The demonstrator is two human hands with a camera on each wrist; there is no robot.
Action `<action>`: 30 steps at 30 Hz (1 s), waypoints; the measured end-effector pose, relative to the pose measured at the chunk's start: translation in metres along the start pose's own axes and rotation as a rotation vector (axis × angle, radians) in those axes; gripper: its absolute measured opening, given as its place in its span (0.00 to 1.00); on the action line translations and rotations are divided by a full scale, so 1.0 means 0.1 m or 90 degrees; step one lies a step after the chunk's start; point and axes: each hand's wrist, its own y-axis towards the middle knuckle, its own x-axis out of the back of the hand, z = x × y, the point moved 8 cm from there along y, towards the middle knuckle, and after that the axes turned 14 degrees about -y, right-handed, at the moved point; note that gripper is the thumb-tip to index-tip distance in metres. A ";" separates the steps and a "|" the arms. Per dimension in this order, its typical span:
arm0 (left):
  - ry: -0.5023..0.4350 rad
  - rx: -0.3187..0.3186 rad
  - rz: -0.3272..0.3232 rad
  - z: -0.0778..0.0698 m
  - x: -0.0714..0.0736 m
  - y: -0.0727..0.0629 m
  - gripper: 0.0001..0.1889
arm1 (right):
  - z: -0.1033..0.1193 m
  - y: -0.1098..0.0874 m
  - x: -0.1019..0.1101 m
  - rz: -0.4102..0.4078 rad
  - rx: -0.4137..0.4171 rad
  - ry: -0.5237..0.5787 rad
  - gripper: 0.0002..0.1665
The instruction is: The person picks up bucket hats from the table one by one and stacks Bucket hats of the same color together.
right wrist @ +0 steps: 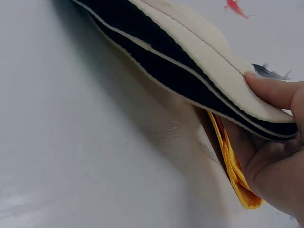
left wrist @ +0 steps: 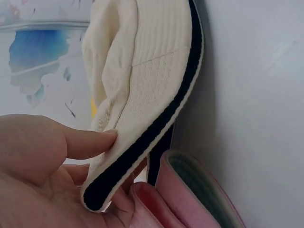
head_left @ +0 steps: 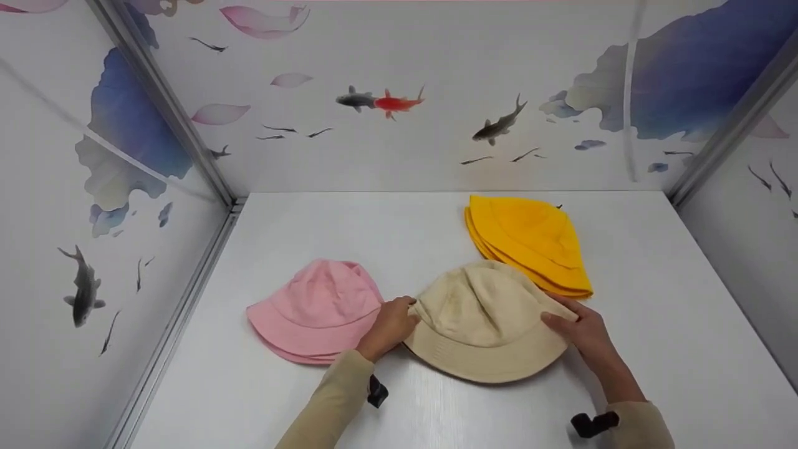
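Note:
A beige bucket hat (head_left: pixel 483 318) with a dark underside is held flattened between both hands, its brim toward the person. My left hand (head_left: pixel 389 327) pinches the left end of the brim; in the left wrist view the thumb (left wrist: pixel 90 144) presses on top with the fingers beneath. At the right end, my right hand (head_left: pixel 586 330) grips the folded brim, thumb on top, and the right wrist view shows two dark-edged layers (right wrist: pixel 199 85) between thumb and fingers. A pink bucket hat (head_left: pixel 318 312) lies folded beside the left hand. Behind the right hand lies a folded yellow hat (head_left: pixel 530 243).
All three hats are on or over a white table (head_left: pixel 206 399). White panels painted with fish and petals (head_left: pixel 399 149) enclose the back and sides, with a metal frame strip (head_left: pixel 181 312) along the left edge. Black wrist straps (head_left: pixel 592 425) show near both sleeves.

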 end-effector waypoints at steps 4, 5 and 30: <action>0.060 -0.026 -0.016 -0.04 -0.01 0.04 0.12 | 0.04 -0.05 0.03 -0.040 0.012 -0.037 0.47; 0.070 -0.033 -0.022 -0.06 -0.01 0.05 0.11 | 0.04 -0.06 0.04 -0.049 0.015 -0.043 0.47; 0.033 -0.047 -0.034 0.00 -0.01 0.40 0.10 | -0.06 -0.13 -0.06 -0.029 -0.004 -0.016 0.44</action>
